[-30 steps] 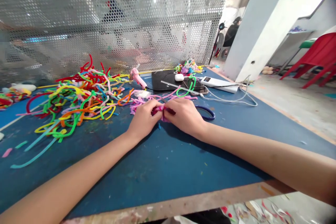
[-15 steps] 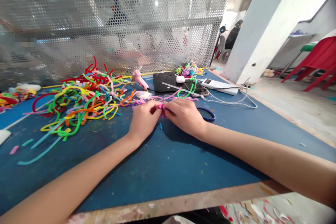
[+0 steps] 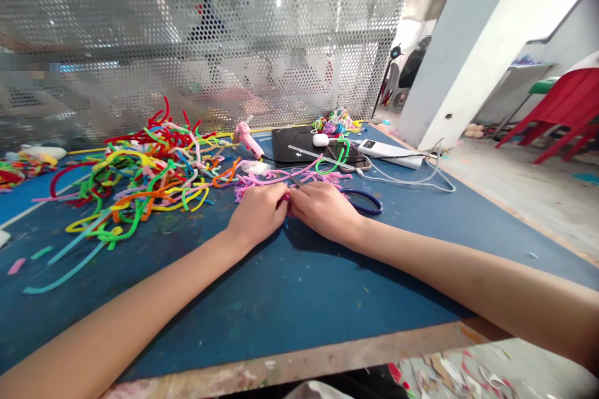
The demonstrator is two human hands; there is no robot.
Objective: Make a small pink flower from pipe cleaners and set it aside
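Head view, clock centred on the hands: blue tabletop [image 3: 299, 299], worn and speckled, is edged in scuffed wood [image 3: 281, 371] at 6. Perforated metal screen [image 3: 262, 75] is set along 12; pale pillar [image 3: 463, 62] and red chair [image 3: 566, 106] are seen toward 2. Floor [image 3: 528, 368] is littered with scraps at 5. White rounded case [image 3: 321, 140] is seen closed at 1, on a black slab [image 3: 287, 143]; contents hidden. Fuzzy-stick pile [image 3: 140, 181] is heaped at 10, pink tool [image 3: 248, 140] laid at 11. Magenta piece [image 3: 284, 198] is pinched at dial centre between left hand [image 3: 259, 215] and right hand [image 3: 327, 212]; fingers drawn closed on it, tips partly hidden. Dark-blue looped handle [image 3: 369, 202] is placed at 3, just beside right hand.
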